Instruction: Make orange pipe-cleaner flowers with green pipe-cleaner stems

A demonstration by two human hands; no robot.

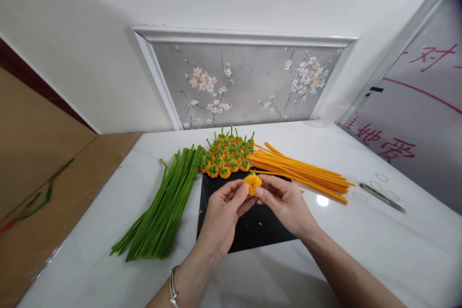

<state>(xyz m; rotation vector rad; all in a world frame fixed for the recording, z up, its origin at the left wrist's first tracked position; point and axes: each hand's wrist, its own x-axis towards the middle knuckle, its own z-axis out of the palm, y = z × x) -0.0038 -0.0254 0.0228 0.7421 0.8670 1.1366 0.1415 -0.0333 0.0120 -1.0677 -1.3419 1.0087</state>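
Between my two hands I hold a small orange pipe-cleaner pumpkin with a bit of green on top, raised above a black mat. My left hand pinches its left side with thumb and fingers. On the other side, my right hand grips it between thumb and forefinger. Just beyond the mat's far edge sits a cluster of finished-looking pumpkins with green stems. Left of the mat lies a bundle of green pipe cleaners. Orange pipe cleaners are spread to the right.
Tweezers and several thin clear rings lie on the white marbled table at the right. Brown cardboard borders the left side. A wall with a framed flower panel stands behind; a whiteboard is at the right.
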